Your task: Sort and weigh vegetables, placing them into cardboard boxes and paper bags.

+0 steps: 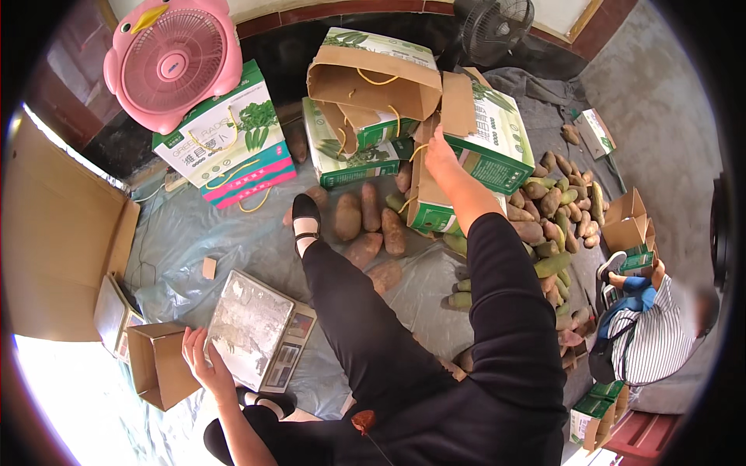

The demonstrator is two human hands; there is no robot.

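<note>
Reaching forward, my right hand (441,158) is closed at the brown edge of an open green-and-white carton (483,145), close to its yellow cord handle (418,151). Its fingertips are partly hidden against the cardboard. My left hand (206,365) is open with its fingers apart and nothing in it. It hovers at the left edge of a scale (250,326) with a worn metal plate. Left of that hand is a small open brown cardboard box (162,365).
Long radishes (348,217) lie before my foot, and a large heap (553,203) spreads on the right. Similar cartons (373,74) are stacked ahead. A pink fan (172,66) stands on boxes at far left. A person in a striped top (649,342) sits at right.
</note>
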